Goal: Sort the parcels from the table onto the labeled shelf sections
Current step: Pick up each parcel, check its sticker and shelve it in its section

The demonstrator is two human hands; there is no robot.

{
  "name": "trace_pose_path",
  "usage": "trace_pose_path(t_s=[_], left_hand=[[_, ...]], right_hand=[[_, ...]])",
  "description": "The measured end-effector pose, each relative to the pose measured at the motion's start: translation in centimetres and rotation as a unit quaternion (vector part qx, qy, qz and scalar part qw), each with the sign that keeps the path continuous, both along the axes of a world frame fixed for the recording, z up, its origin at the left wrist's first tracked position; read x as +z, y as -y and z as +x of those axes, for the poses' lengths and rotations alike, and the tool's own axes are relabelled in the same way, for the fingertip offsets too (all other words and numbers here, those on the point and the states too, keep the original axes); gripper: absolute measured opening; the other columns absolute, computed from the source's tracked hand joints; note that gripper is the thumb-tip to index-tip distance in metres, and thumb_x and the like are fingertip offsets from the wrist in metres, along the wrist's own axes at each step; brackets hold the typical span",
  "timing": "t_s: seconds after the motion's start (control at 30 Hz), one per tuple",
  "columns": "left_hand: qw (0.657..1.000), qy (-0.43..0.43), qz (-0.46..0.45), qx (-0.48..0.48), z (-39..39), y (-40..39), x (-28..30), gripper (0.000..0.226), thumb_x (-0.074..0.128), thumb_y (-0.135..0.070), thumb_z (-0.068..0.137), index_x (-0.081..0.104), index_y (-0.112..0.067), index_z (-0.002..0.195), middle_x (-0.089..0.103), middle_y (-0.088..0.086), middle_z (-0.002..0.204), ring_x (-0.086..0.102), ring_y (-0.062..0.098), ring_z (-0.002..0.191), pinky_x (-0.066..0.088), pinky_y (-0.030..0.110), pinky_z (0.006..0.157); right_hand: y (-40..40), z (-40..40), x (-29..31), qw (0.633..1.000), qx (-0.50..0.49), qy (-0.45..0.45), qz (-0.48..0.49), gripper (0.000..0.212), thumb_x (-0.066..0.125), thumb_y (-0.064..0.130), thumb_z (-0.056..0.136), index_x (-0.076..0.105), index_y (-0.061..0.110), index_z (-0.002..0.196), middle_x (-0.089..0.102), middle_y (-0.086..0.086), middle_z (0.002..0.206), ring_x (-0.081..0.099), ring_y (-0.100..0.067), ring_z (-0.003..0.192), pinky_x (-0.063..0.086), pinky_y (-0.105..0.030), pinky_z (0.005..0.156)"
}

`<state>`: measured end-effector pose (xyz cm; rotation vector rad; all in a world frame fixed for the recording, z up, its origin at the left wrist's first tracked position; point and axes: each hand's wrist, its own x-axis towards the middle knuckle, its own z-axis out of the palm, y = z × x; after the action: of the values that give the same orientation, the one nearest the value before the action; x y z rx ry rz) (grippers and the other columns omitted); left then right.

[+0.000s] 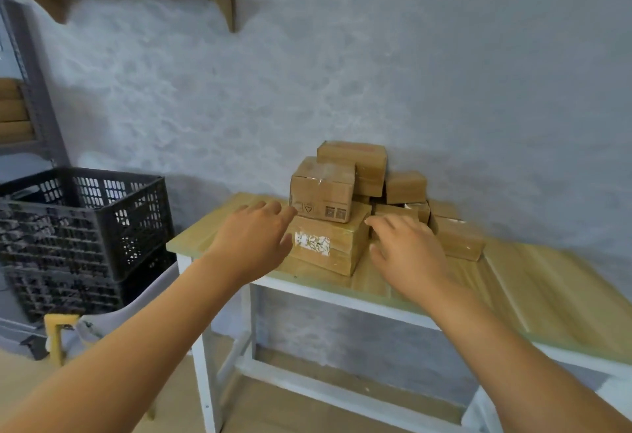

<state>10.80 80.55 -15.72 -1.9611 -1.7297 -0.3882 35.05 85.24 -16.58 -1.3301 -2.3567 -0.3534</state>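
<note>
- Grey rough wall (342,73) behind pale wood table w/ white frame (513,289).
- Pile of brown cardboard parcels (372,193) on table, against wall.
- Left hand (253,241) fingers loose & straight, holding nothing, tips by flat brown parcel w/ white label (325,244).
- Right hand (407,255) likewise spread, empty, just beside same parcel.
- Black plastic crates (82,227) stacked at left.

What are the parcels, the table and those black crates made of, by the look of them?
The parcels: brown cardboard, matte, with glossy tape wrinkles and a paper label on one. The table: pale wood-grain planks on top, probably wood or laminate, with a slight sheen, on a white painted frame. The crates: black moulded plastic, judging by the regular lattice holes.
</note>
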Motion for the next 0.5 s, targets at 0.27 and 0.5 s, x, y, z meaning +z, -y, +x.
trace_pose_path(t_s=[0.27, 0.5], left_hand=[[1.000, 0.025, -0.012, 0.010, -3.5, -11.2, -0.4, 0.037, 0.045, -0.037, 0.097, 0.055, -0.022, 0.129, 0.065, -0.001, 0.109, 0.061, 0.022, 0.102, 0.047, 0.034, 0.077], [0.977, 0.200, -0.022, 0.067, -4.9, -20.9, -0.4, 0.047, 0.042, -0.051, 0.099, 0.049, -0.024, 0.138, 0.060, -0.001, 0.128, 0.059, 0.022, 0.112, 0.045, 0.034, 0.074]], right_hand=[[-10.9, -2.1, 0.2, 0.999, -0.039, -0.016, -0.026, 0.044, 0.047, 0.029, 0.099, 0.046, 0.024, 0.142, 0.056, 0.004, 0.131, 0.050, -0.019, 0.120, 0.044, -0.034, 0.097], [-21.9, -4.6, -0.6, 0.968, -0.027, -0.201, -0.146, 0.045, 0.047, 0.042, 0.101, 0.044, 0.025, 0.142, 0.051, 0.004, 0.138, 0.054, -0.017, 0.118, 0.043, -0.030, 0.083]])
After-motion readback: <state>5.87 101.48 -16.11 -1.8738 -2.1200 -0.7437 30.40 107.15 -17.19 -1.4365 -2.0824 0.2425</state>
